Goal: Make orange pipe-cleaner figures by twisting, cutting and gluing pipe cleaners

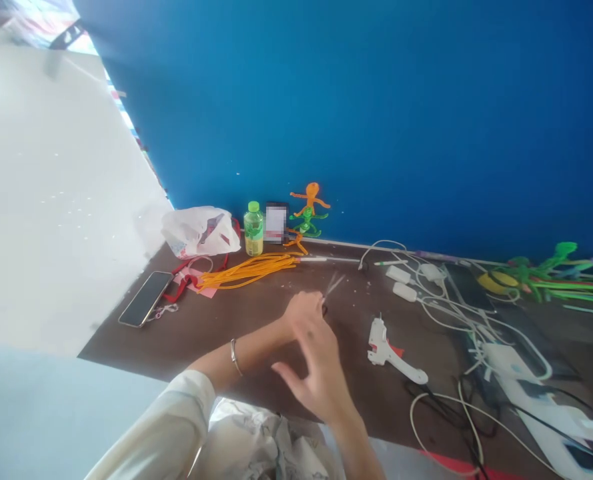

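Observation:
My left hand [303, 308] reaches over the middle of the dark table, a thin bracelet on its wrist. Right beside its fingers lies a pair of scissors [333, 285], blades pointing away, with a dark handle partly covered. Those fingers are mostly hidden and blurred, so I cannot make out whether they grip the handle. My right hand [321, 367] crosses in front of the left one, thumb spread wide, and I see nothing in it. To its right rests a white glue gun [389, 353] with a red trigger.
Orange pipe cleaners [251, 269], a phone [146, 299], a plastic bag [201, 230] and a green-capped bottle [253, 230] occupy the left side. Small orange and green figures [307, 217] stand by the blue wall. Tangled cables and a power strip [541, 420] cover the right.

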A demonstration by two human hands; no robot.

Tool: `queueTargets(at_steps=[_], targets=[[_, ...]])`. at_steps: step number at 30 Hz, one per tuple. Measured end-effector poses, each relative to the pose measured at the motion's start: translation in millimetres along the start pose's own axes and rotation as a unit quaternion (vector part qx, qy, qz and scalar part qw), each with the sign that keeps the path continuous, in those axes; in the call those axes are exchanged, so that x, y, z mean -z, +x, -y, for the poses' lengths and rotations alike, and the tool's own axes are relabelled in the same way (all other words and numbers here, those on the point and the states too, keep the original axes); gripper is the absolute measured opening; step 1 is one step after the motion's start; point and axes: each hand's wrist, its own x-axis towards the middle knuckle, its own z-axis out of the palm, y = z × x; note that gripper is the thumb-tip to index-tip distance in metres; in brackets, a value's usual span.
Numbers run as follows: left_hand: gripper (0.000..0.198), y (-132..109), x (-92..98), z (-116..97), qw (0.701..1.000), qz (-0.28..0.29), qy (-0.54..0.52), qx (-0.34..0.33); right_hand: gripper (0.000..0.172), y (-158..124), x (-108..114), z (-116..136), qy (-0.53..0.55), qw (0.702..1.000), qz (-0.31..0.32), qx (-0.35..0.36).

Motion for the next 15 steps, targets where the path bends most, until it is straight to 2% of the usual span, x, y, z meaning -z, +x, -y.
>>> queueTargets(at_steps=[1, 2, 4, 6, 8, 10, 13, 15], targets=[[0.026, -1, 0.5, -3, 1.000, 0.002, 0.030, -0.005, 0.061, 9, -6, 8, 0.014, 0.997, 0.060, 0.046], [0.027, -3, 0.7, -5, 0.998, 0.005, 0.053, -0.018, 0.061, 17, -14, 14, 0.040, 0.990, 0.101, 0.091], [0.029, -4, 1.1, -6, 0.994, 0.022, 0.082, -0.065, 0.041, 26, -28, 21, 0.118, 0.971, 0.136, 0.158], [0.029, -3, 2.8, -1, 0.989, 0.041, 0.099, -0.099, 0.020, 26, -37, 22, 0.217, 0.953, 0.130, 0.168], [0.027, 0, 6.2, 7, 0.990, 0.045, 0.092, -0.096, 0.017, 17, -40, 20, 0.311, 0.935, 0.133, 0.105], [0.026, 3, 10.5, 15, 0.992, 0.042, 0.077, -0.092, 0.016, -1, -38, 17, 0.366, 0.910, 0.193, -0.016], [0.026, 4, 16.2, 27, 0.992, 0.053, 0.043, -0.101, 0.013, -47, -28, 8, 0.346, 0.860, 0.322, -0.192], [0.029, 2, 18.1, 39, 0.992, 0.086, -0.036, -0.089, 0.016, -87, -17, 2, 0.292, 0.848, 0.346, -0.276]])
